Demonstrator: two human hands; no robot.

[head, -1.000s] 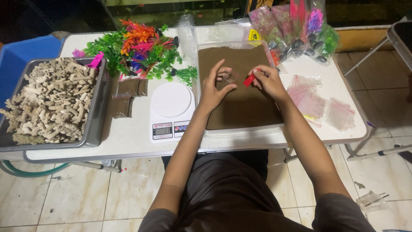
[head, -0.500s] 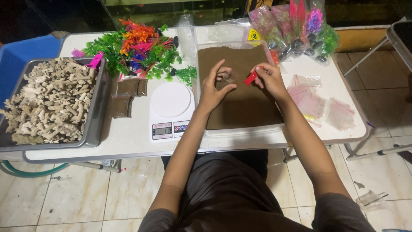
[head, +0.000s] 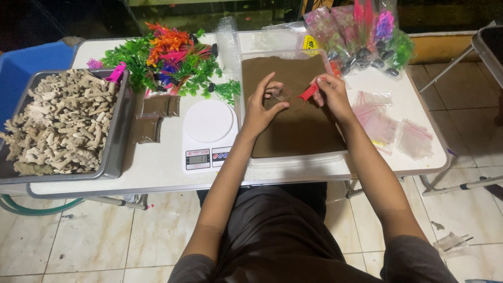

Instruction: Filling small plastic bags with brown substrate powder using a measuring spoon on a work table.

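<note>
Sand [head: 293, 131] in a clear tray [head: 298, 160] is being scooped: a red scoop [head: 306, 94] is being gripped by the right hand [head: 331, 94], a small clear bag [head: 282, 94] pinched by the left hand [head: 262, 107].

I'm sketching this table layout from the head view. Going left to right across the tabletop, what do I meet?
Metal tray of pale coral pieces → small brown packets → white scale → tray of brown sand, with the left hand and right hand over it → empty clear zip bags.

The left hand [head: 264, 107] hides part of the small clear bag [head: 281, 94] (contents indiscernible).
</note>
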